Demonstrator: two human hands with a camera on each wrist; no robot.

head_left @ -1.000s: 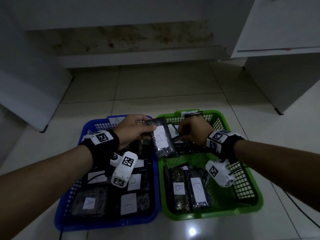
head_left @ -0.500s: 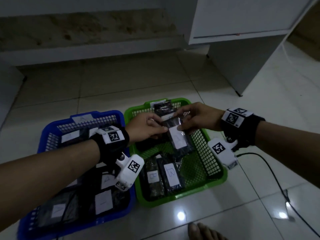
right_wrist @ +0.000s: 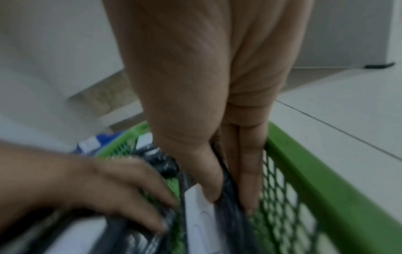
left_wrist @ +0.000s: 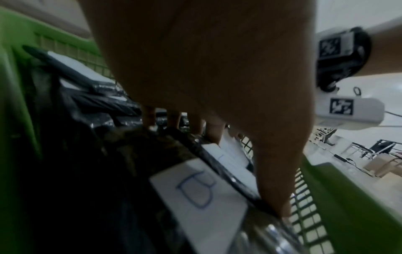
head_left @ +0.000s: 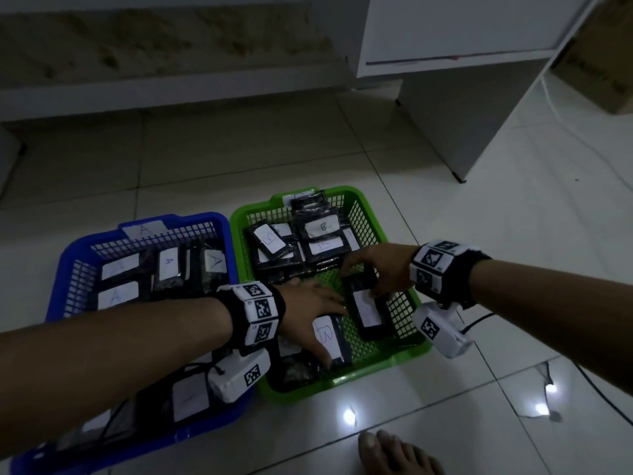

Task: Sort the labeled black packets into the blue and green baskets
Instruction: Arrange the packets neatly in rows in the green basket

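Two baskets side by side: blue (head_left: 68,265), green (head_left: 376,217) | your right hand (head_left: 380,269) pinches a packet (head_left: 368,311) low inside green | your left hand (head_left: 310,303) lies flat on B packets (head_left: 329,337) | risk: packet's label unreadable, could be missorted; letting go tilted leaves it propped on the wall.

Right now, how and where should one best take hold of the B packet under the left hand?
Probably by its long edges, from above: the B packet lies flat in the green basket, label up, and the left hand rests flat on it with fingers straight.
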